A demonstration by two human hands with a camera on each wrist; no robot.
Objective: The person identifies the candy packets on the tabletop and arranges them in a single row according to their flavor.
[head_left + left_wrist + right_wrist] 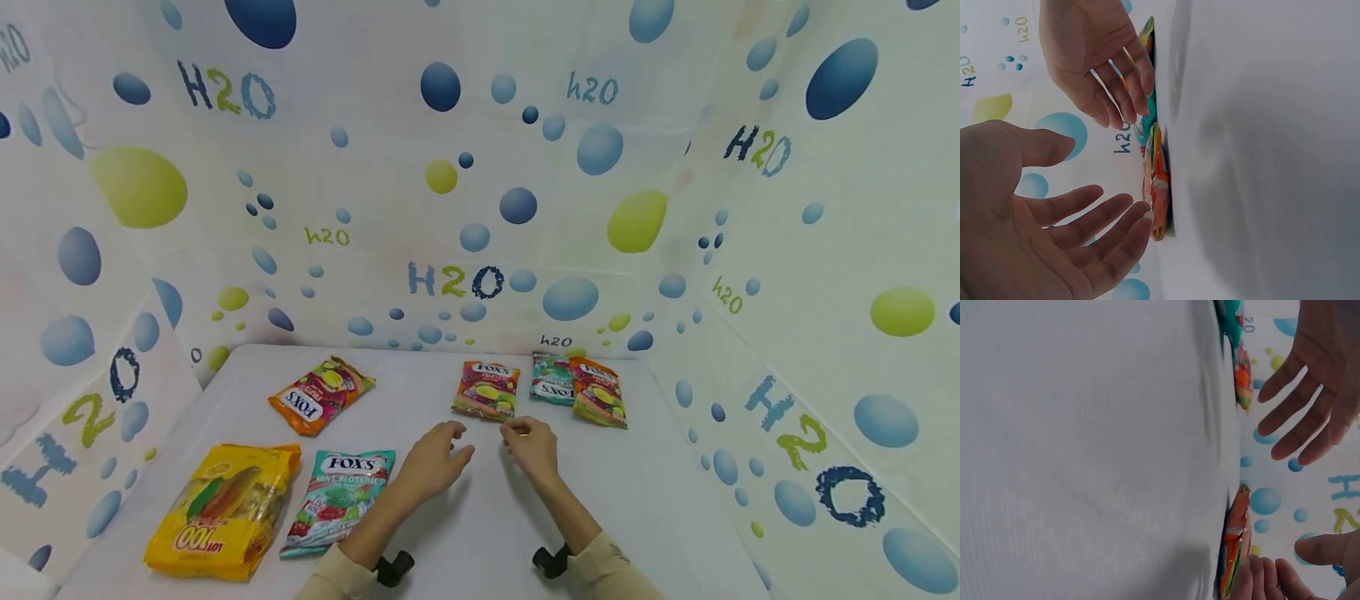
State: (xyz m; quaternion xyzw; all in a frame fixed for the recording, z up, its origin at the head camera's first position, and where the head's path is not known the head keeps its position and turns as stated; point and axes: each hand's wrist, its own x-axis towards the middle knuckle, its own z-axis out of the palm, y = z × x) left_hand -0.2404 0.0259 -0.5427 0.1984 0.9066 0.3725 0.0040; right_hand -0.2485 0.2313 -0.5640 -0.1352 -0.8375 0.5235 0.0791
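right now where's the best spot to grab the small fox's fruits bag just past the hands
Take the small Fox's Fruits bag by its near bottom edge, coming from the front. It lies flat on the table, so a pinch on the thin sealed edge probably works better than pressing on top. The left hand and right hand hover open just short of that edge, and the bag has bare table on both sides.

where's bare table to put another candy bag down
Free: the table right of the right hand, and the strip between the orange bag and the small fruit bag. Crowded: near left, yellow bag beside mint bag; far right, two overlapping bags.
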